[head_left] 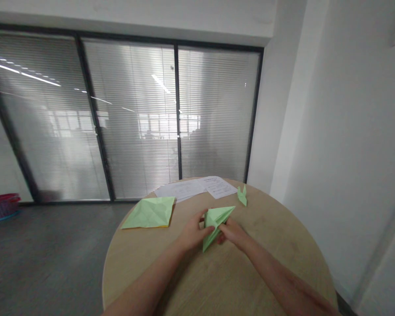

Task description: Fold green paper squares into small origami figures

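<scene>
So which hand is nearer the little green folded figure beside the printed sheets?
Right. The right hand is on the near side of the little figure; the left hand is farther away, to its left.

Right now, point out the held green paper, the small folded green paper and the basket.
Held green paper [214, 216]: head view, upper part of its visible face.
Small folded green paper [242, 197]: head view, middle of its body.
Basket [1, 210]: head view, outer side wall.

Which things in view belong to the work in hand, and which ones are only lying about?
In the work: folded green paper, in left hand and right hand

Seemingly lying about: larger green paper; small green folded piece; printed sheets; red basket
</scene>
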`<state>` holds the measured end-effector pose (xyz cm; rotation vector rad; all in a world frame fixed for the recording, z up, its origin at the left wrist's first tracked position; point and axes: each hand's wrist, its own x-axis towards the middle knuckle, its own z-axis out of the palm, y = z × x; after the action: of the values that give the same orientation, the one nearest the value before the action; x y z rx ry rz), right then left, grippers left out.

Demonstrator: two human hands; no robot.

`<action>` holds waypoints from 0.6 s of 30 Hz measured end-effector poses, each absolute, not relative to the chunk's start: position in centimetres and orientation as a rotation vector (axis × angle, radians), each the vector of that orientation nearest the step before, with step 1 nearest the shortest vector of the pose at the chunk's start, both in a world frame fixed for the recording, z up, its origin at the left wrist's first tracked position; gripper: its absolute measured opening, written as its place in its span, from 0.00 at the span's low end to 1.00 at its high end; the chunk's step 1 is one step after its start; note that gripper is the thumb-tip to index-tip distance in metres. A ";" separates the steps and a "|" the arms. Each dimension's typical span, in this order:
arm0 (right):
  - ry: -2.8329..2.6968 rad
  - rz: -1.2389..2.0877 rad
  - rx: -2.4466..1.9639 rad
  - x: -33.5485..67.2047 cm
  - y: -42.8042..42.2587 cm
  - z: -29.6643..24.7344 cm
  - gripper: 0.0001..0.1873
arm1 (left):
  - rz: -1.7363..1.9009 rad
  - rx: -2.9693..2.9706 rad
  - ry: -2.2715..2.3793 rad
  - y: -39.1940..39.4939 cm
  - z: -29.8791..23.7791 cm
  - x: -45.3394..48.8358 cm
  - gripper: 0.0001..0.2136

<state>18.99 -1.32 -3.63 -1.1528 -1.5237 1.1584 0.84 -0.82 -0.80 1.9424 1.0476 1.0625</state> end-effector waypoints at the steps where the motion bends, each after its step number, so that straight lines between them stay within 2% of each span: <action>1: -1.525 1.156 -1.158 19.0 -1.3 -3.6 0.24 | 1.037 1.978 1.043 -0.9 -0.8 0.9 0.33; 8: -1.611 0.929 -1.170 19.0 -1.3 -2.9 0.18 | 0.878 2.199 1.097 -2.0 -0.5 1.5 0.44; 13: -1.573 1.003 -1.299 18.9 -1.1 -2.8 0.19 | 0.887 2.217 1.158 -2.0 -0.8 2.1 0.38; 18: -1.532 1.021 -1.262 18.3 -0.8 -3.5 0.21 | 1.058 2.156 1.195 -2.0 -0.8 2.2 0.32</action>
<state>18.33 -0.78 -3.50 -1.2617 -1.5319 1.0210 2.20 -1.98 -0.76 2.1557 1.1950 1.0577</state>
